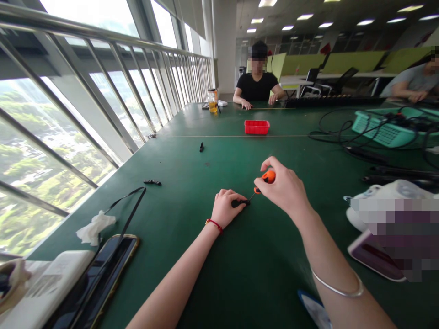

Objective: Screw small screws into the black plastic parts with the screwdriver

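My left hand is closed on a small black part and presses it against the green table. My right hand grips an orange-handled screwdriver, held slanted. Its thin tip points down into the black part. A red string circles my left wrist and a silver bangle my right forearm.
A red tray sits farther back in the middle. Small black pieces lie to the left. A phone, a strap and a crumpled tissue lie near left. Cables and a teal device fill the right. Two people sit at the far end.
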A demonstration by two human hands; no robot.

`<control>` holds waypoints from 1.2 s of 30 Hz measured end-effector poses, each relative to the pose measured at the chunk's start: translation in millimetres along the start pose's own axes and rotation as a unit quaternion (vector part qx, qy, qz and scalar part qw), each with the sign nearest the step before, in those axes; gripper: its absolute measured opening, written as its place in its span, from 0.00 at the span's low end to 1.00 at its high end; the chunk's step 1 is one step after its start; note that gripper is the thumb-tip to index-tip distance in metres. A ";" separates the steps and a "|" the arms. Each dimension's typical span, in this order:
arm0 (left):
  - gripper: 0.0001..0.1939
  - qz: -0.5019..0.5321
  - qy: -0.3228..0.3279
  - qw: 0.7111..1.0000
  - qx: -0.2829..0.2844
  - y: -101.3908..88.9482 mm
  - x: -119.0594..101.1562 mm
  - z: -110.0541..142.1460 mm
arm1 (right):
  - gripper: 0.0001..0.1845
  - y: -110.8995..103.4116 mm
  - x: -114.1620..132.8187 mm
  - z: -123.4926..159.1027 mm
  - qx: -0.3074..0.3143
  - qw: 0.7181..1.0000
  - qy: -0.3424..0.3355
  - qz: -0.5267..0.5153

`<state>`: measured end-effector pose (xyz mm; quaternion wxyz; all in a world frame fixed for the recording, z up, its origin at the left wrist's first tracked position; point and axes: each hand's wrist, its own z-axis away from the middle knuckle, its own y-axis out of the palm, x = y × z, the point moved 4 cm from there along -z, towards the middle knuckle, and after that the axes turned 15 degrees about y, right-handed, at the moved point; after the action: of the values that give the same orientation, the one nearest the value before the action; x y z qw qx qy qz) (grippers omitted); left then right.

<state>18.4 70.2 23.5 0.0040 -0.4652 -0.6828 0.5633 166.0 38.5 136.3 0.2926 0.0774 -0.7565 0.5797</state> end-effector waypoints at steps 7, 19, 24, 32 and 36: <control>0.07 0.000 0.000 1.000 0.000 0.7 0.6 -0.3 | 0.17 0.0 -0.9 -1.3 0.006 1.000 0.026 -0.006; 0.08 -0.005 -0.008 1.000 0.001 1.3 3.7 0.2 | 0.09 -4.1 -3.3 -1.9 0.009 1.000 0.022 -0.006; 0.07 -0.005 -0.007 1.000 0.003 0.8 3.2 0.2 | 0.16 -4.3 -3.8 -1.9 0.016 0.999 0.027 0.003; 0.06 -0.003 -0.004 1.000 0.002 0.4 1.1 -0.7 | 0.12 -5.6 -2.4 -1.0 0.024 0.999 0.022 0.000; 0.07 -0.001 -0.006 1.000 0.001 0.3 1.4 -0.4 | 0.18 -5.4 -3.6 -1.8 0.014 0.999 0.030 0.001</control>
<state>18.0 71.4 22.8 0.0009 -0.4607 -0.6831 0.5667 172.1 37.6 139.1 0.3136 0.0633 -0.7394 0.5924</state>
